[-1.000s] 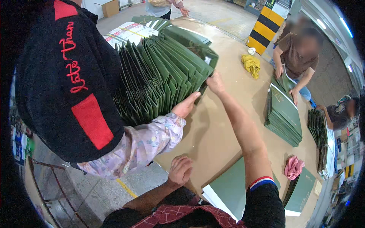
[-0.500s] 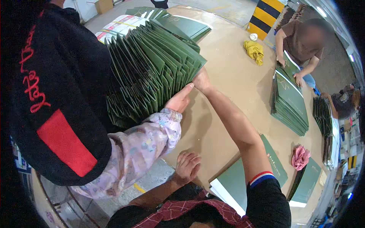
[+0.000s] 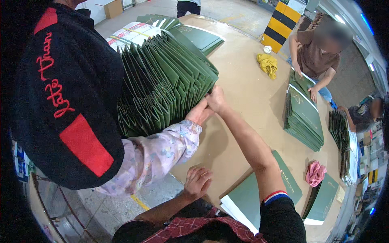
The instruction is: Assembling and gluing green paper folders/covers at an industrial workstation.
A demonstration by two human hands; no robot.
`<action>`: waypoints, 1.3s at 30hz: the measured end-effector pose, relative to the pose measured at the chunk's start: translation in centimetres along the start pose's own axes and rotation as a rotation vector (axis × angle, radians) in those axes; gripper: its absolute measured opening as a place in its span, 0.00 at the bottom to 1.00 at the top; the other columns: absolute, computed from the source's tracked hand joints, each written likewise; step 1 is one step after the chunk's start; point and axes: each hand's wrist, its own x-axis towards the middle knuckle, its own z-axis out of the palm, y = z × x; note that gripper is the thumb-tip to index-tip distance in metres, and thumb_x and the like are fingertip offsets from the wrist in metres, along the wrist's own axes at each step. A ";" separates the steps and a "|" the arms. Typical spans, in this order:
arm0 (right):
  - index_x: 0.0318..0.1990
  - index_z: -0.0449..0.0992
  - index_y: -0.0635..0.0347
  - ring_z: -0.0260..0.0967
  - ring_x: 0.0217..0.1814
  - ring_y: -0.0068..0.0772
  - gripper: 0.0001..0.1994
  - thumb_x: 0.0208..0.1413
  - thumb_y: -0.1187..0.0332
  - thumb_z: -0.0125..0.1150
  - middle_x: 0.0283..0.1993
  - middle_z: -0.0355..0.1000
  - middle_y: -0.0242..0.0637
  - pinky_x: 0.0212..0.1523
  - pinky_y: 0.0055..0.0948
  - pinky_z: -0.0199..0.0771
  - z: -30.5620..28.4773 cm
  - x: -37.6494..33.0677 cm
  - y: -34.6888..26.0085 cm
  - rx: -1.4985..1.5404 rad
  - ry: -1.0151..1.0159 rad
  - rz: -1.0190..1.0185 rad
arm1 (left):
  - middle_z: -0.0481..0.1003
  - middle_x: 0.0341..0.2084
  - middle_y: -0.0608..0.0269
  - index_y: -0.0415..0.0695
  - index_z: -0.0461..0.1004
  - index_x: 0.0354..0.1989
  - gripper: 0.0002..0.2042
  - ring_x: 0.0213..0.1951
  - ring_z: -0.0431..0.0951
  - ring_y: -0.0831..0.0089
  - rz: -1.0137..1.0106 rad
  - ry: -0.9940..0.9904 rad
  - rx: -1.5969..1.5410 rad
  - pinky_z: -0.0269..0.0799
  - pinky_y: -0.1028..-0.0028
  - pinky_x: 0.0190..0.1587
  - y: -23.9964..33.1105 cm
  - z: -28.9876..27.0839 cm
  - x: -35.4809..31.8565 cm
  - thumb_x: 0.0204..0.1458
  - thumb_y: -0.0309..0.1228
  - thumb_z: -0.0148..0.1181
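A thick stack of dark green folded paper bags is carried by a co-worker on my left, whose hand supports its near lower edge. My right hand reaches across to the stack's right corner with its fingers curled, touching the co-worker's hand. What lies inside those fingers is hidden. Low in front of me, my left hand is held near the table edge, loosely bent with fingers apart and holding nothing. Close to my right elbow lie flat green bags with white edges.
The brown table stretches away ahead. On it are a yellow cloth, a pink cloth and another green bag pile, handled by a person across. A black-and-yellow striped pillar stands behind. The co-worker's floral sleeve fills the left.
My right hand has come down slightly from the stack's corner, its fingers now more curled. The co-worker's hand has shifted a little right, and the view has tilted slightly. My left hand stays low.
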 end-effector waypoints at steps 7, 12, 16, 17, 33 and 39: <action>0.28 0.70 0.69 0.66 0.33 0.57 0.08 0.39 0.73 0.53 0.27 0.67 0.59 0.34 0.45 0.68 0.1 -0.6 -1.6 -0.063 -0.050 -0.070 | 0.67 0.40 0.56 0.43 0.67 0.40 0.14 0.45 0.66 0.58 -0.007 0.005 0.039 0.55 0.56 0.51 -0.2 0.5 -0.3 0.43 0.29 0.55; 0.22 0.70 0.72 0.67 0.31 0.57 0.07 0.37 0.73 0.52 0.23 0.67 0.58 0.34 0.44 0.68 1.6 -1.1 -1.5 -0.169 -0.111 -0.302 | 0.67 0.41 0.57 0.44 0.66 0.39 0.13 0.47 0.65 0.59 0.013 -0.043 0.050 0.54 0.57 0.52 0.0 0.5 -0.2 0.43 0.29 0.55; 0.17 0.70 0.69 0.68 0.28 0.54 0.06 0.34 0.73 0.54 0.22 0.68 0.56 0.34 0.43 0.69 2.4 -2.0 -3.0 -0.279 -0.136 -0.349 | 0.66 0.41 0.57 0.44 0.66 0.40 0.13 0.48 0.64 0.59 0.015 -0.052 0.057 0.53 0.57 0.52 0.2 0.2 0.0 0.43 0.29 0.55; 0.16 0.70 0.68 0.68 0.28 0.54 0.05 0.33 0.74 0.54 0.22 0.67 0.56 0.33 0.43 0.69 2.4 -1.9 -3.2 -0.302 -0.147 -0.337 | 0.66 0.42 0.57 0.44 0.66 0.40 0.14 0.49 0.63 0.59 0.023 -0.050 0.062 0.53 0.57 0.52 0.1 0.4 0.2 0.44 0.29 0.55; 0.30 0.71 0.70 0.69 0.33 0.55 0.11 0.36 0.73 0.49 0.28 0.69 0.57 0.32 0.40 0.70 1.9 -6.9 -6.3 0.267 -0.111 -0.106 | 0.68 0.40 0.57 0.42 0.68 0.40 0.13 0.47 0.66 0.61 0.007 0.009 0.074 0.55 0.60 0.50 0.7 0.7 -0.1 0.44 0.29 0.54; 0.32 0.72 0.68 0.68 0.36 0.56 0.12 0.37 0.73 0.50 0.29 0.68 0.59 0.34 0.40 0.69 2.2 -6.8 -7.9 0.471 0.040 -0.103 | 0.67 0.41 0.56 0.42 0.67 0.41 0.14 0.47 0.64 0.59 0.002 -0.018 0.063 0.54 0.61 0.51 0.5 0.7 0.6 0.44 0.29 0.53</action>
